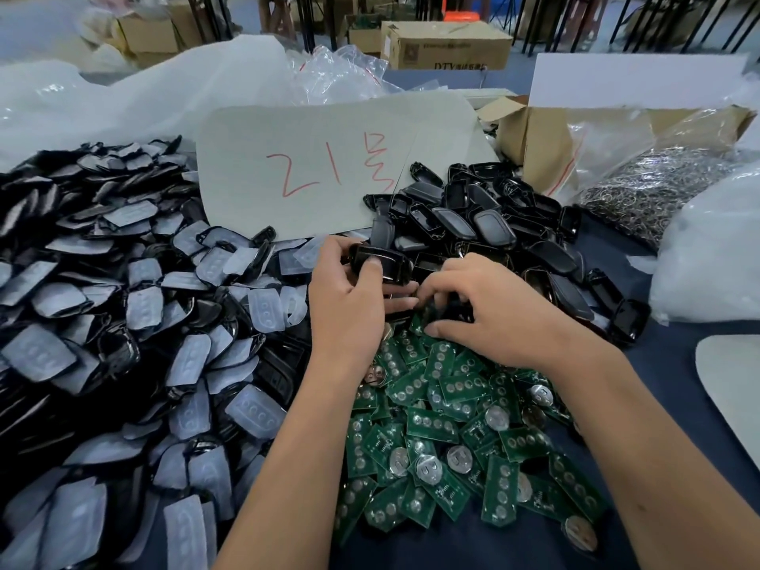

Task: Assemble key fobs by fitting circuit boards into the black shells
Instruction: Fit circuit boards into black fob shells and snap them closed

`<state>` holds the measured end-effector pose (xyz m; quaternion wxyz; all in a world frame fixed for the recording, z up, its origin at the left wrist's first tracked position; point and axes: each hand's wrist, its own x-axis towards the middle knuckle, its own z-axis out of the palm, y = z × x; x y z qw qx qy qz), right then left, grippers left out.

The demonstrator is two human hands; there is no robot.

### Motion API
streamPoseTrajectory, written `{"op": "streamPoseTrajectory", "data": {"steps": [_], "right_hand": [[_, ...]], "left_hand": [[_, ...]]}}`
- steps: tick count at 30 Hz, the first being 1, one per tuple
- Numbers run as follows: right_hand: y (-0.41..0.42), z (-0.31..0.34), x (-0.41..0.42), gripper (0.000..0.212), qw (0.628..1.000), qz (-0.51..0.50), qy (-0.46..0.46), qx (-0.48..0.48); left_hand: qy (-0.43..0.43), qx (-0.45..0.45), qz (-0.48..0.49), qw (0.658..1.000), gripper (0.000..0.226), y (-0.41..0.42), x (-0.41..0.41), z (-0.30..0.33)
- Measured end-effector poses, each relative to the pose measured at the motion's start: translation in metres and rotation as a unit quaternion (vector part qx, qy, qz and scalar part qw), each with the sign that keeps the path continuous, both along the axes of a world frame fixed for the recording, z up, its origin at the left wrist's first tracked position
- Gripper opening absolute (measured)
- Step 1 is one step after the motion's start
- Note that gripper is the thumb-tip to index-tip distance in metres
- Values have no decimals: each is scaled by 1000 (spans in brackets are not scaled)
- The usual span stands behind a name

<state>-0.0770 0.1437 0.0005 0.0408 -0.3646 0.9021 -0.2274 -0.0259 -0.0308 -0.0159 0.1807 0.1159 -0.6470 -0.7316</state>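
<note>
Glossy black plastic shells (485,224) heaped toward the table's far edge, one gripped in the left hand (349,298). Green boards (444,438) at the near edge look matt, w/ shiny metal coin cells. Translucent, soft-looking rubbery pads (135,322) cover the left side. Table cloth (674,347) dark blue, matt. Matt paper sign (329,158) marked in red; brown cardboard box (534,137); bag of bright metal rings (641,191) in clear plastic film.

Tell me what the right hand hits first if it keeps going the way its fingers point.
The right hand points left, toward the left hand and the black shell it holds. Its fingertips look nearly touching already, so probably that hand or shell; depth is unclear.
</note>
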Motion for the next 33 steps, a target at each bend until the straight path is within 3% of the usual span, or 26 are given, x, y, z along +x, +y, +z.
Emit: {"op": "streamPoseTrajectory", "data": {"steps": [5, 12, 17, 22, 26, 33], "right_hand": [[2, 1, -1, 25, 1000, 1, -9, -17], [8, 0, -7, 30, 978, -69, -57, -189], [0, -6, -5, 21, 926, -90, -121, -347], [-2, -11, -5, 15, 885, -119, -141, -428], [-1, -10, -5, 14, 863, -128, -155, -464], [-1, -12, -4, 11, 863, -165, -153, -452]], "left_hand": [[1, 34, 11, 999, 10, 0, -1, -1], [-1, 25, -2, 1000, 10, 3, -2, -6], [12, -11, -17, 1000, 20, 2, 0, -5], [20, -28, -46, 998, 43, 2, 2, -3], [11, -25, -54, 998, 40, 3, 2, -3], [0, -25, -52, 998, 39, 1, 2, -2]]}}
